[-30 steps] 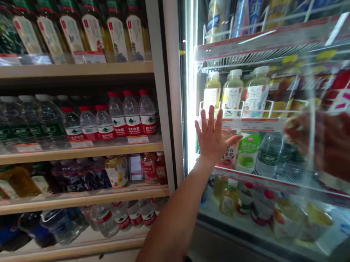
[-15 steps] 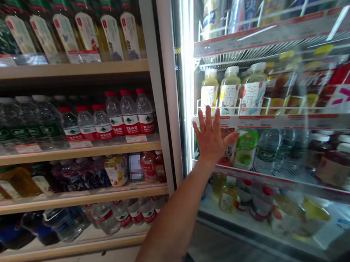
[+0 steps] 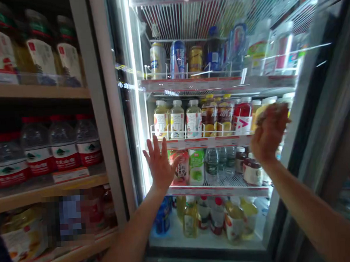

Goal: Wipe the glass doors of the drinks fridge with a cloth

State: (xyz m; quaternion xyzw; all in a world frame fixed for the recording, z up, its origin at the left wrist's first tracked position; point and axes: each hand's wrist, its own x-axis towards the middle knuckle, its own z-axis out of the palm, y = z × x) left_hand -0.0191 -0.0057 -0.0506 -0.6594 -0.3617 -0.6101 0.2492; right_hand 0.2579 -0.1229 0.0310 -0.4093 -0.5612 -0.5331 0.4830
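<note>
My left hand [image 3: 160,165] is open, fingers spread, palm toward the glass door of a lit drinks fridge; it appears to lie flat on the glass. Just behind it stand a red-labelled drink bottle [image 3: 180,169] and a green-labelled one [image 3: 197,167]. Toward the door's right side is my right hand [image 3: 267,136], closed around what looks like a crumpled brownish cloth [image 3: 273,113] pressed against the glass. Motion blurs that hand, and its exact contact is unclear. Tea bottles with white caps [image 3: 177,119] and a red drink bottle [image 3: 243,115] show through the glass between the hands.
An open wooden shelf [image 3: 38,91] with red-capped water bottles [image 3: 62,144] stands on the left. The fridge's dark door frame [image 3: 313,139] runs down the right. Cans [image 3: 178,58] fill an upper rack, and more bottles [image 3: 191,218] stand on the fridge floor.
The view has swung right, facing the fridge more squarely. My right hand with the cloth has come into view on the right. My left hand stays spread at the glass, now slightly lower against the shelves.
</note>
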